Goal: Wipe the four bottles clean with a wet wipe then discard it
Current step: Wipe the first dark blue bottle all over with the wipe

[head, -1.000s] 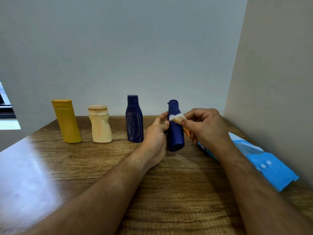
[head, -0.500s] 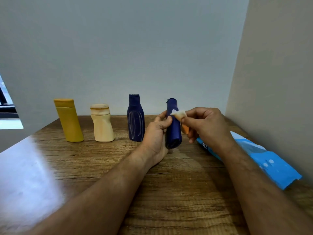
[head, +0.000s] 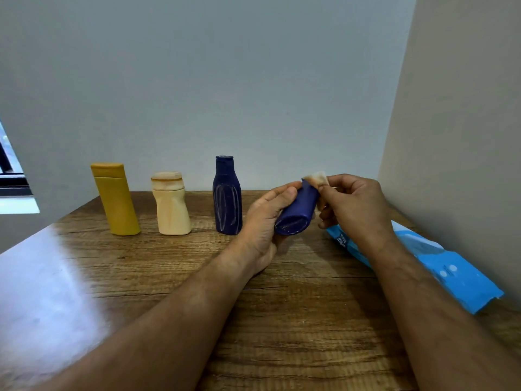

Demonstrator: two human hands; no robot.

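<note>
Gripping the tilted blue bottle (head: 297,211) in the left hand (head: 262,221), base toward the camera, cap away, right hand (head: 355,204) pinching the wet wipe (head: 317,177) against that cap.

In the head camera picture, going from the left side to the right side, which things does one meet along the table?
Yellow bottle → cream bottle → standing dark blue bottle → left hand → tilted blue bottle → right hand holding the wipe → blue wipes pack.
</note>
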